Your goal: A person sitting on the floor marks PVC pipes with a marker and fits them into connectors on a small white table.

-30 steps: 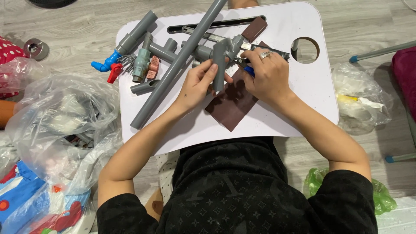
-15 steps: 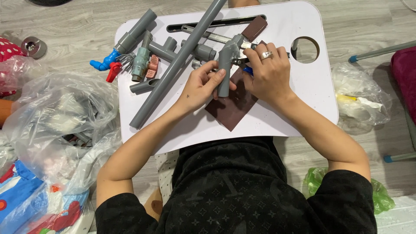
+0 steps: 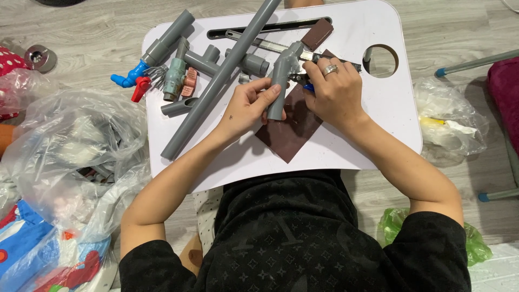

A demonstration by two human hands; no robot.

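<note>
Left hand (image 3: pixel 246 108) grips short grey pipe piece (image 3: pixel 278 81) with elbow fitting on top, over brown sandpaper sheet (image 3: pixel 292 127) on white tabletop (image 3: pixel 346 146). Right hand (image 3: pixel 335 92) (ring on one finger) holds small tool at the fitting. Long grey pipe (image 3: pixel 216 84) lies diagonally just left.

You are working in a home, seated on the floor, not at a bench. The grey wood-look floor (image 3: pixel 97 32) carries a small white lap table (image 3: pixel 346 146) with a cup hole. Crumpled clear plastic bags (image 3: pixel 75 146) and a green bag (image 3: pixel 476 243) lie around you. Grey pipe pieces (image 3: pixel 216 81) and valves clutter the tabletop.
</note>
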